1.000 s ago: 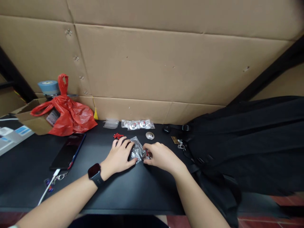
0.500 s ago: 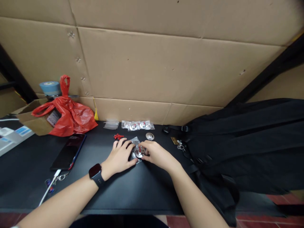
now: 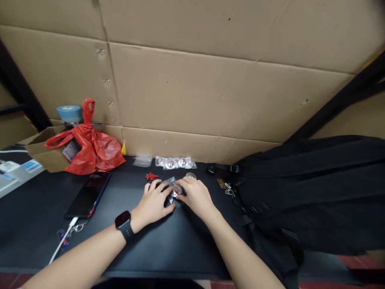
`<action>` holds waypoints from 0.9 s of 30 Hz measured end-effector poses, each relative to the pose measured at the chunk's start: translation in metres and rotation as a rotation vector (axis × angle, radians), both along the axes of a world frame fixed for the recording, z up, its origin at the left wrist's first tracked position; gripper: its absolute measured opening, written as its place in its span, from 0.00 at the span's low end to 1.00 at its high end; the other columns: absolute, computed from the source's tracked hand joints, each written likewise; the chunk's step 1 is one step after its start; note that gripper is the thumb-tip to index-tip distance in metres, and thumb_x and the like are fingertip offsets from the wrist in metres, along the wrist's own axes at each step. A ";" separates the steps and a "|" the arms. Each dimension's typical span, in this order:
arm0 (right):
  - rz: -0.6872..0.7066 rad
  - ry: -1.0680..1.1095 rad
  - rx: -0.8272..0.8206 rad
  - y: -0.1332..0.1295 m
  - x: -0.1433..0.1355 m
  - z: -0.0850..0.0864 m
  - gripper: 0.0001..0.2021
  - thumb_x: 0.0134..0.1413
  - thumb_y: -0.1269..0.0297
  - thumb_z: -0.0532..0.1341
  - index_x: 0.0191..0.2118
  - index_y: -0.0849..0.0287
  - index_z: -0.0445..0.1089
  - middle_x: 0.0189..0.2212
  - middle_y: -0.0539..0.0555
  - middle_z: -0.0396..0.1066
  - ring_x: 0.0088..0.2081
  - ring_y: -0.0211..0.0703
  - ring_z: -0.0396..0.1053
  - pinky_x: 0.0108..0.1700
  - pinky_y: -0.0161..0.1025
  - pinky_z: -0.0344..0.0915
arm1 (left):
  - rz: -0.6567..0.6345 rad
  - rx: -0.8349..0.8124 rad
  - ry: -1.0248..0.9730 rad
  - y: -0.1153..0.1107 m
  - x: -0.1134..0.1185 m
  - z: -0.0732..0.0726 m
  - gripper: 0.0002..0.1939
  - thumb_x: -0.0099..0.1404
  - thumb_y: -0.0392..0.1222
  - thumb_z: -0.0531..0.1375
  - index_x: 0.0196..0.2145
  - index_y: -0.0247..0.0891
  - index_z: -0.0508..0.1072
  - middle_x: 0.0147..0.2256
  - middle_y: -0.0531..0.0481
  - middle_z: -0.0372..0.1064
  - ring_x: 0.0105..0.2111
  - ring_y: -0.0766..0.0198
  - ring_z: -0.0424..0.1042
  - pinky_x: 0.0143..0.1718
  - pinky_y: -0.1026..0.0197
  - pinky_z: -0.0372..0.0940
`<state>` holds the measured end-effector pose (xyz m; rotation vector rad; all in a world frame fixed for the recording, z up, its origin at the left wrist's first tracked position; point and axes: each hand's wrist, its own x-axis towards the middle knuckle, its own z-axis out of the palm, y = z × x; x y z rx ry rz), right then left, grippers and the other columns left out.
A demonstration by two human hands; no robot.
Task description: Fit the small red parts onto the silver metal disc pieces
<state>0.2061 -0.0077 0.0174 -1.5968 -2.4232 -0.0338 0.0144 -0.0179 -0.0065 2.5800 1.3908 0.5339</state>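
At the middle of the black table [image 3: 168, 247], both bare hands meet over one small job. The right hand [image 3: 195, 196] pinches a silvery disc [image 3: 176, 190] between thumb and fingers, a bit of red showing at its centre. The disc sits between the two hands, over a clear plastic bag [image 3: 172, 199]. The left hand [image 3: 154, 204] lies low with its fingers spread and relaxed, fingertips and thumb at the bag's left side, clenched on nothing. From where I stand the fingers cover too much to say whether the disc is inside the bag or only on top.

The thin bag looks slippery to me; if the left fingers press too lightly, it could skid or crumple as the right hand pushes. A pinch on the disc's smooth rim might slip too, and a tilt could shake the red bit loose if nothing fixes it.

Close quarters add to the risk. A second disc [image 3: 190, 175] lies just behind the right hand, where a raised knuckle could knock it. Red pieces [image 3: 151, 176] lie just beyond the left fingers, and a careless sweep could scatter them.
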 end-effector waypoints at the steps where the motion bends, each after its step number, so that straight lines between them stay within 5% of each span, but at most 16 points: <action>1: -0.012 -0.008 0.009 0.001 -0.001 -0.002 0.17 0.52 0.64 0.70 0.48 0.51 0.71 0.44 0.54 0.74 0.48 0.50 0.71 0.45 0.42 0.63 | 0.005 -0.009 -0.017 0.000 0.000 -0.001 0.27 0.63 0.51 0.61 0.59 0.47 0.69 0.60 0.44 0.66 0.61 0.42 0.56 0.58 0.39 0.54; 23: -0.048 -0.078 0.107 0.021 -0.006 -0.019 0.10 0.65 0.66 0.55 0.47 0.57 0.71 0.43 0.59 0.73 0.45 0.50 0.67 0.46 0.43 0.60 | 0.012 -0.036 -0.022 0.003 0.000 -0.003 0.24 0.67 0.46 0.56 0.60 0.44 0.68 0.61 0.46 0.65 0.62 0.44 0.56 0.57 0.39 0.53; 27: 0.078 -0.002 0.047 0.022 0.003 -0.017 0.10 0.62 0.65 0.58 0.48 0.58 0.71 0.45 0.58 0.72 0.46 0.50 0.66 0.50 0.44 0.63 | 0.001 0.003 -0.002 0.003 -0.003 -0.002 0.21 0.68 0.46 0.56 0.57 0.45 0.71 0.60 0.46 0.67 0.62 0.45 0.56 0.56 0.39 0.53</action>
